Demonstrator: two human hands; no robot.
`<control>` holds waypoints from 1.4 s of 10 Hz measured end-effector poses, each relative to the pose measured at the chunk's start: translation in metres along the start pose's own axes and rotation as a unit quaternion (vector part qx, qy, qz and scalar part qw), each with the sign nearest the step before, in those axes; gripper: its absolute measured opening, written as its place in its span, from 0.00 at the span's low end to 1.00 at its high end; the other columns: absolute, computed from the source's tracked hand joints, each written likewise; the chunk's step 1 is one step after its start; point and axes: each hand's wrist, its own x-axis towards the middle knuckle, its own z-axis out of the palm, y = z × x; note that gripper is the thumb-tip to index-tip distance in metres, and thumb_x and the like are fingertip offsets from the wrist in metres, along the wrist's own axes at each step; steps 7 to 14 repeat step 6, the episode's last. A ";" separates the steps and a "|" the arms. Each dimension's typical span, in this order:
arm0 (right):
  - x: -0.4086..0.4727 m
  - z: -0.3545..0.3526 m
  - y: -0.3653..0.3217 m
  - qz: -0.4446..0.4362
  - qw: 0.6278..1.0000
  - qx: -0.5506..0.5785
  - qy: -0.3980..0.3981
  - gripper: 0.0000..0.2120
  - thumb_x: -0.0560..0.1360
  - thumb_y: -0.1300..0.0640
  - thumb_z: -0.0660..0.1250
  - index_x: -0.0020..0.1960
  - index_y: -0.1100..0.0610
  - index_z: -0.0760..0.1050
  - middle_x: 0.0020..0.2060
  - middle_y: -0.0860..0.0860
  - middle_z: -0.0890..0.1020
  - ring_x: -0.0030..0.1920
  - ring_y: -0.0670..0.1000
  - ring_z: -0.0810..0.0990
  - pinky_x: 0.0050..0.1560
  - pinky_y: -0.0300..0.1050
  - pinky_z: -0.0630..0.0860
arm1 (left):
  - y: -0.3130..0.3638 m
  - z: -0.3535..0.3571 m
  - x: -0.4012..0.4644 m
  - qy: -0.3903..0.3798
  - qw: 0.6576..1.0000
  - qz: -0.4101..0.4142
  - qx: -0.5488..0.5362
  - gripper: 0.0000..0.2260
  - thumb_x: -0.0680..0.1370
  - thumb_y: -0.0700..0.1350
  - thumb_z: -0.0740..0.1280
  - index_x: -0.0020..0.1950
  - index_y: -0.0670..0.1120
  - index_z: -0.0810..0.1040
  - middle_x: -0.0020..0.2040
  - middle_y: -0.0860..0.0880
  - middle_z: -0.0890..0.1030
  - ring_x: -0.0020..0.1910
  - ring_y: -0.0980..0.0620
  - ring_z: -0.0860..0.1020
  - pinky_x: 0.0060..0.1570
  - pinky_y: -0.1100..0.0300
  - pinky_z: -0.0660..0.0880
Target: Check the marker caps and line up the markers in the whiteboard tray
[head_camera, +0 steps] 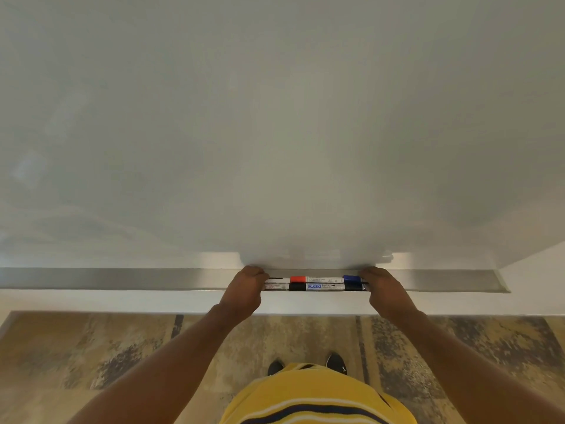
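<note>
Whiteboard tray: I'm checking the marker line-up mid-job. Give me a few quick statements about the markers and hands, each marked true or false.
1. The markers lie in two rows in the whiteboard tray. True.
2. The red cap is in the row nearer the board. True.
3. The left hand hangs clear of the markers. False: it is closed over the rows' left end.
4. The right hand is at the rows' right end, beside the blue cap. True.
5. One marker lies on the floor. False: none shows there.
6. The black cap sits in the far row. False: it is in the near row.
</note>
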 end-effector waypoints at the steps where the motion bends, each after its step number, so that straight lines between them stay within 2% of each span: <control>1: 0.000 -0.003 -0.003 0.001 1.000 -0.005 -0.006 0.17 0.70 0.72 0.65 0.55 0.58 0.78 0.51 0.54 0.81 0.52 0.55 0.77 0.54 0.43 0.72 | 0.002 -0.002 0.000 -0.003 1.000 -0.002 0.005 0.12 0.72 0.31 0.64 0.51 0.42 0.82 0.48 0.44 0.81 0.49 0.43 0.77 0.48 0.56 0.75; 3: 0.001 -0.007 -0.009 0.014 0.999 -0.007 -0.029 0.19 0.69 0.73 0.62 0.56 0.59 0.77 0.51 0.55 0.79 0.52 0.56 0.76 0.50 0.40 0.68 | 0.003 -0.006 -0.003 -0.012 1.000 0.009 0.008 0.11 0.73 0.32 0.64 0.53 0.41 0.81 0.50 0.43 0.81 0.51 0.43 0.77 0.50 0.56 0.75; 5: -0.006 -0.005 -0.019 0.051 0.998 0.026 0.026 0.15 0.69 0.73 0.64 0.51 0.59 0.76 0.47 0.55 0.80 0.47 0.57 0.77 0.46 0.40 0.67 | 0.005 -0.007 -0.008 -0.006 0.999 0.022 0.024 0.09 0.76 0.37 0.62 0.54 0.41 0.79 0.53 0.43 0.80 0.53 0.43 0.76 0.55 0.54 0.74; 6: -0.020 0.006 -0.030 0.008 0.995 0.079 0.061 0.13 0.71 0.71 0.66 0.52 0.59 0.76 0.47 0.56 0.80 0.47 0.57 0.77 0.48 0.44 0.72 | 0.009 0.004 -0.009 0.004 0.999 0.021 0.037 0.11 0.77 0.39 0.61 0.57 0.40 0.77 0.59 0.42 0.78 0.58 0.42 0.75 0.61 0.51 0.73; 14: -0.020 0.006 -0.030 0.008 0.995 0.079 0.061 0.13 0.71 0.71 0.66 0.52 0.59 0.76 0.47 0.56 0.80 0.47 0.57 0.77 0.48 0.44 0.72 | 0.009 0.004 -0.009 0.004 0.999 0.021 0.037 0.11 0.77 0.39 0.61 0.57 0.40 0.77 0.59 0.42 0.78 0.58 0.42 0.75 0.61 0.51 0.73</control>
